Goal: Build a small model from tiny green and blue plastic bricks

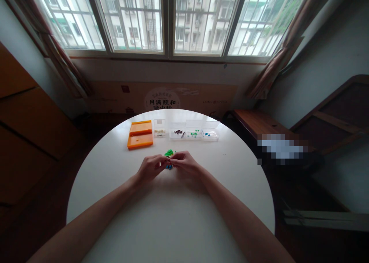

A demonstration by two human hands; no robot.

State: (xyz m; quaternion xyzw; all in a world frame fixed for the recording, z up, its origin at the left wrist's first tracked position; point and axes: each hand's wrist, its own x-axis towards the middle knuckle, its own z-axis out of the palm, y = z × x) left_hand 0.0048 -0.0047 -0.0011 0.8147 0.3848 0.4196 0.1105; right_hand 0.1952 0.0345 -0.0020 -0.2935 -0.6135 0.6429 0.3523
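My left hand (152,166) and my right hand (186,162) meet near the middle of the round white table (161,220). Fingertips of both are pinched together at a small building-block model (169,153), green on top with blue at its base. My fingers cover its middle, and any tiny piece between them is too small to make out. Beyond my hands stand clear plastic boxes with small loose pieces: dark brown pieces (179,132), green pieces (195,133), blue pieces (206,134) and cream pieces (159,131).
An open orange case (140,141) lies left of the clear boxes (186,137). Behind the table, a printed cardboard box (115,98) leans under the barred window (138,21). On the right is a wooden bench (259,121); on the left, a wooden cabinet (31,113).
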